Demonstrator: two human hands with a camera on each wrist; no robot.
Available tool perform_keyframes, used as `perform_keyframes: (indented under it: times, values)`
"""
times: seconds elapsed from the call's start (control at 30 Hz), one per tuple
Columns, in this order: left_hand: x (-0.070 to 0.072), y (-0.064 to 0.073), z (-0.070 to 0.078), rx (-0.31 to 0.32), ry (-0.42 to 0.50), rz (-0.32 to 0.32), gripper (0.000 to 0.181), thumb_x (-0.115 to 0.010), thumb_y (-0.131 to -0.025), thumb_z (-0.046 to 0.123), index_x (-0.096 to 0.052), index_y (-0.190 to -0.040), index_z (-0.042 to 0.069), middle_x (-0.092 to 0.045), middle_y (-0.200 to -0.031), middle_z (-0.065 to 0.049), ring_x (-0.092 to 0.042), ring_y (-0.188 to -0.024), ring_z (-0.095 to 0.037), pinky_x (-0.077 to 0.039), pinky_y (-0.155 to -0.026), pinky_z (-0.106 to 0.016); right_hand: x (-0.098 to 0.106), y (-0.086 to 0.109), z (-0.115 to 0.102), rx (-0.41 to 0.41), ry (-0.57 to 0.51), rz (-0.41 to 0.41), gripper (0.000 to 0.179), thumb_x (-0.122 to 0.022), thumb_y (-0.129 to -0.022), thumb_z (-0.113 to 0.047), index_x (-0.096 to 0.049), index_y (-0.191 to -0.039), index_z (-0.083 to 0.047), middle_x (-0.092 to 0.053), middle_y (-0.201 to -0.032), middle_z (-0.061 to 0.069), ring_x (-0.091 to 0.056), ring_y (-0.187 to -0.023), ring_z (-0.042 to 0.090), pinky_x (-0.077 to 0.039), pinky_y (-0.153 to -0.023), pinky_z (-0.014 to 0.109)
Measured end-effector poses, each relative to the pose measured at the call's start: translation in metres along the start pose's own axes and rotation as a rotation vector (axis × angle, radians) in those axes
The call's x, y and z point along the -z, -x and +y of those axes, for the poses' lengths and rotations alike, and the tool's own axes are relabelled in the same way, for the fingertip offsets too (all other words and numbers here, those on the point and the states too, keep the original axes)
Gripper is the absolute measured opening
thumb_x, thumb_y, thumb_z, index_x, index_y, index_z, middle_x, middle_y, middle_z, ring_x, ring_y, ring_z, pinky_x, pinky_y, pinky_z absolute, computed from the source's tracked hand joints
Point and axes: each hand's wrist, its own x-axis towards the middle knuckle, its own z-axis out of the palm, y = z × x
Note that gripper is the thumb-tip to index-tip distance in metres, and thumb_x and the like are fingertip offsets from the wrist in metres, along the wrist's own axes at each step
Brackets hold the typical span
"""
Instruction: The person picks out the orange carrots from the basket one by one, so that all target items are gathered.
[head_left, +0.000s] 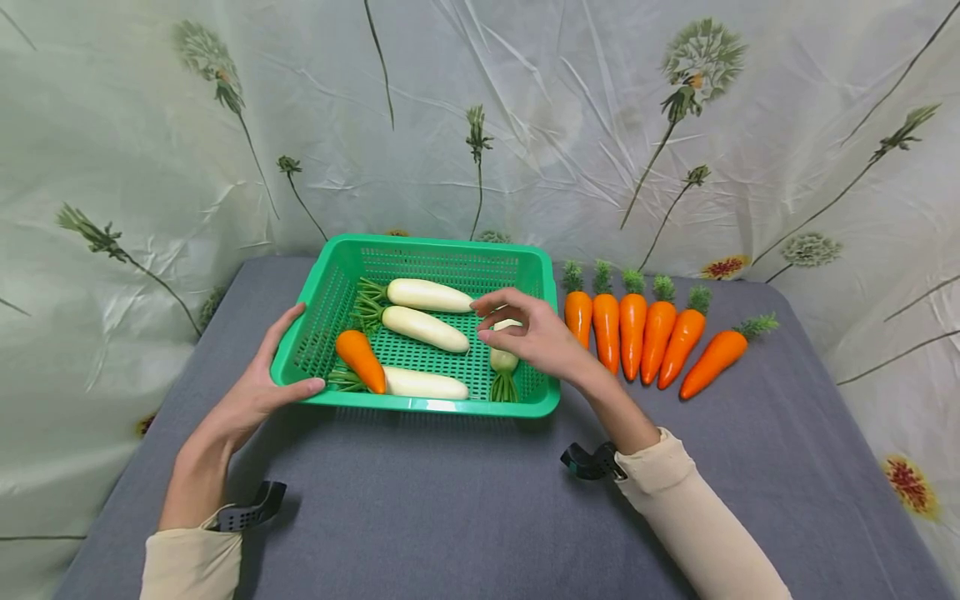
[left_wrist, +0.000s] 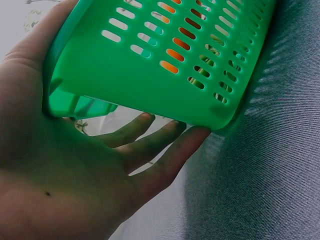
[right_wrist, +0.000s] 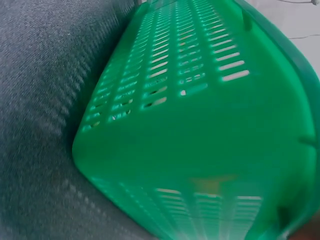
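Observation:
A green plastic basket (head_left: 420,406) sits on the table, with my left hand (head_left: 251,396) at its left end. In the head view, that thumb lies over the front rim; the left wrist view shows fingers (left_wrist: 167,160) against the outer wall. Inside are several white radishes, two side by side, the upper radish (head_left: 431,295) and middle radish (head_left: 426,328). A carrot (head_left: 362,360) lies across the front radish (head_left: 427,383). Over the right part hovers my right hand (head_left: 536,333), fingers loosely bent and thumb apart, partly hiding an upright-lying radish (head_left: 504,360).
To the right of the basket lie several orange carrots (head_left: 632,325) in a row, green tops away from me. The rightmost carrot (head_left: 712,364) is slanted. Grey cloth (head_left: 435,500) covers the table, and a flower-printed curtain (head_left: 480,125) hangs behind.

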Motion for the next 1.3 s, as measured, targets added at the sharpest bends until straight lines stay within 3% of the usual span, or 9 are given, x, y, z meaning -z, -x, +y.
perform_keyframes:
  times: [0.3, 0.97, 1.3]
  values:
    - [0.000, 0.000, 0.000, 0.007, -0.002, 0.001, 0.104, -0.072, -0.097, 0.018, -0.001, -0.163, 0.053, 0.000, -0.175, -0.013, -0.024, -0.146, -0.030, -0.037, -0.093, -0.013, -0.009, -0.010, -0.002, 0.006, 0.035, -0.023, 0.038, -0.069, -0.100, -0.007, -0.060, -0.136, 0.000, -0.058, -0.138, 0.027, -0.065, -0.119, 0.031, -0.054, -0.104, 0.049]
    - [-0.001, 0.001, 0.000, 0.006, 0.013, 0.004, 0.103, -0.072, -0.097, 0.016, -0.001, -0.163, 0.052, -0.002, -0.173, -0.016, -0.029, -0.141, -0.026, -0.039, -0.091, -0.012, -0.049, -0.041, -0.004, -0.055, 0.090, -0.168, 0.042, -0.070, -0.098, -0.007, -0.058, -0.138, 0.002, -0.059, -0.139, 0.021, -0.067, -0.116, 0.029, -0.058, -0.096, 0.031]
    - [-0.001, 0.000, 0.000, 0.007, 0.010, 0.005, 0.103, -0.071, -0.097, 0.017, -0.001, -0.163, 0.052, -0.001, -0.173, -0.015, -0.028, -0.142, -0.028, -0.039, -0.091, -0.011, -0.064, -0.051, -0.010, -0.072, 0.194, -0.231, 0.045, -0.071, -0.098, -0.008, -0.057, -0.140, 0.000, -0.058, -0.145, 0.018, -0.068, -0.117, 0.027, -0.055, -0.101, 0.036]
